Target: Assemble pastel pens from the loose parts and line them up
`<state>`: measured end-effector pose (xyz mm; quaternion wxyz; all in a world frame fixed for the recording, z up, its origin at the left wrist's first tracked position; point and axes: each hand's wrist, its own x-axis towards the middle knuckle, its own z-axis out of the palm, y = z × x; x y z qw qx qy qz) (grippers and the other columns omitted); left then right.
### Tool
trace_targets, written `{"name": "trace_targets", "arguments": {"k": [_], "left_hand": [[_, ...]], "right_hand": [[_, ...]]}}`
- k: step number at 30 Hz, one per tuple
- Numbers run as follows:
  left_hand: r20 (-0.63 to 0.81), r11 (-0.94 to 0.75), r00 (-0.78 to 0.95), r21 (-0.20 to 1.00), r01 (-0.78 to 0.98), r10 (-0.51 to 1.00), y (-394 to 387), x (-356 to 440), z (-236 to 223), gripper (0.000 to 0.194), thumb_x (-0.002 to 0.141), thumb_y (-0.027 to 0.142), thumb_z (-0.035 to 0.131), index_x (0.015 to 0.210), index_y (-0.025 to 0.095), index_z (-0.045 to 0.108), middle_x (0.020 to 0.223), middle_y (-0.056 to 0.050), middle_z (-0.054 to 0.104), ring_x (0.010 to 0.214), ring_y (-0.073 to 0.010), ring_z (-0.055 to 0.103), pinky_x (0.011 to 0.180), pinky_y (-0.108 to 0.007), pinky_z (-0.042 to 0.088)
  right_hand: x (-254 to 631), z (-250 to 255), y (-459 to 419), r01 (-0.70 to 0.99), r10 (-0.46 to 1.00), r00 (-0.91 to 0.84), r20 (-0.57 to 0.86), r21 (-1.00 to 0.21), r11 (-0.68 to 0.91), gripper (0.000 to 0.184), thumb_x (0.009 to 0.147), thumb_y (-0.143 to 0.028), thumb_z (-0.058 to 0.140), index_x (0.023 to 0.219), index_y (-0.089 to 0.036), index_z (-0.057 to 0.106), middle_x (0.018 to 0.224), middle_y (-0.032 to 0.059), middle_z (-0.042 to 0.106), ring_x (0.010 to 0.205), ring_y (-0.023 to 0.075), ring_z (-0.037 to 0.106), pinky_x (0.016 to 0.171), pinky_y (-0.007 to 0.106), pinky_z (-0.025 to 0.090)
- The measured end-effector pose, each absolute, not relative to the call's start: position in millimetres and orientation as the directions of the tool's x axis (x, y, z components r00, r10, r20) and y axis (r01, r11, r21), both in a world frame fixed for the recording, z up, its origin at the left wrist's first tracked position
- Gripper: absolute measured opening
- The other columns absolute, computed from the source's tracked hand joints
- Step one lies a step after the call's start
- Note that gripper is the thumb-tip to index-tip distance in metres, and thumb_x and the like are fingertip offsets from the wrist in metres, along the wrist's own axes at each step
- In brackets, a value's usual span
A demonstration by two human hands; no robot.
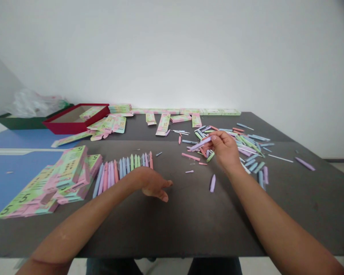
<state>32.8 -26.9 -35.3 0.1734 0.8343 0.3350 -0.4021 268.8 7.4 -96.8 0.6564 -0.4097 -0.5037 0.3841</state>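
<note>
On the dark surface (189, 221), a red box (74, 120) sits behind stacked printed cartons (50, 187). A row of pastel pens (122, 170) lies beside the stack, and a loose heap of pens (240, 143) lies to the right. The left hand (153, 183) is open and empty, just beside the row; the right hand (223, 151) pinches a lilac pen (200, 144) at the heap's edge.

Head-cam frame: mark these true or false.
1. The right hand holds a lilac pen. True.
2. The left hand grips a pen. False: it is open and empty, just in front of the row of pastel pens.
3. The row of pastel pens lies right of the loose pile of pens. False: it lies left of the pile.
4. The stacked printed cartons lie left of the row of pastel pens. True.
</note>
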Motion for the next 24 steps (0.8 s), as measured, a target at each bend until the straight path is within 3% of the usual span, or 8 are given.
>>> {"name": "trace_targets", "arguments": {"k": [3, 5, 9, 11, 15, 24], "left_hand": [[-0.786, -0.72, 0.455, 0.018, 0.694, 0.419, -27, 33, -36, 0.073, 0.086, 0.053, 0.043, 0.145, 0.019, 0.019, 0.126, -0.02, 0.055, 0.109, -0.0333, 0.055, 0.081, -0.037, 0.044], [-0.785, -0.712, 0.448, 0.011, 0.702, 0.429, -27, 33, -37, 0.072, 0.085, 0.053, 0.045, 0.145, 0.019, 0.021, 0.126, -0.02, 0.056, 0.108, -0.0333, 0.056, 0.08, -0.037, 0.044], [-0.783, -0.711, 0.447, 0.009, 0.704, 0.432, -25, 34, -44, 0.071, 0.084, 0.053, 0.046, 0.144, 0.021, 0.025, 0.121, -0.017, 0.061, 0.104, -0.0309, 0.058, 0.077, -0.034, 0.045], [-0.791, -0.701, 0.447, 0.033, 0.712, 0.417, -24, 34, -47, 0.069, 0.084, 0.052, 0.047, 0.143, 0.021, 0.029, 0.114, -0.016, 0.065, 0.097, -0.0295, 0.062, 0.072, -0.033, 0.046], [-0.818, -0.684, 0.458, 0.112, 0.721, 0.348, -21, 34, -53, 0.065, 0.085, 0.044, 0.047, 0.142, 0.019, 0.031, 0.096, -0.013, 0.072, 0.078, -0.0256, 0.066, 0.062, -0.031, 0.046], [-0.848, -0.634, 0.439, 0.17, 0.754, 0.296, -17, 33, -61, 0.063, 0.086, 0.039, 0.047, 0.143, 0.02, 0.028, 0.092, -0.012, 0.073, 0.072, -0.022, 0.067, 0.055, -0.027, 0.044]], "right_hand": [[270, -102, 11, -0.212, 0.954, 0.175, 0.243, -0.937, 0.278, 0.026, 0.076, -0.044, 0.061, 0.08, -0.021, 0.049, 0.063, -0.0025, 0.059, 0.05, 0.0107, 0.056, 0.05, 0.024, 0.048], [271, -107, 13, -0.29, 0.988, 0.117, 0.099, -0.948, 0.129, 0.024, 0.079, -0.042, 0.057, 0.073, -0.021, 0.047, 0.055, -0.0037, 0.055, 0.044, 0.0089, 0.051, 0.044, 0.021, 0.044], [274, -118, 16, -0.453, 0.981, -0.053, -0.189, -0.871, -0.192, 0.009, 0.078, -0.023, 0.055, 0.072, -0.018, 0.05, 0.055, -0.0015, 0.057, 0.044, 0.0084, 0.05, 0.046, 0.021, 0.045], [275, -121, 17, -0.521, 0.975, -0.105, -0.196, -0.824, -0.222, 0.004, 0.076, -0.017, 0.055, 0.075, -0.018, 0.051, 0.06, -0.0003, 0.06, 0.049, 0.0093, 0.053, 0.051, 0.022, 0.048], [274, -122, 16, -0.588, 0.974, -0.198, -0.113, -0.781, -0.211, 0.014, 0.072, -0.013, 0.056, 0.085, -0.019, 0.055, 0.069, -0.0016, 0.062, 0.054, 0.008, 0.054, 0.055, 0.02, 0.048], [272, -129, 14, -0.471, 0.969, -0.232, -0.08, -0.863, -0.184, 0.015, 0.077, -0.021, 0.054, 0.092, -0.021, 0.057, 0.074, -0.0009, 0.062, 0.054, 0.0099, 0.052, 0.054, 0.023, 0.045]]}}
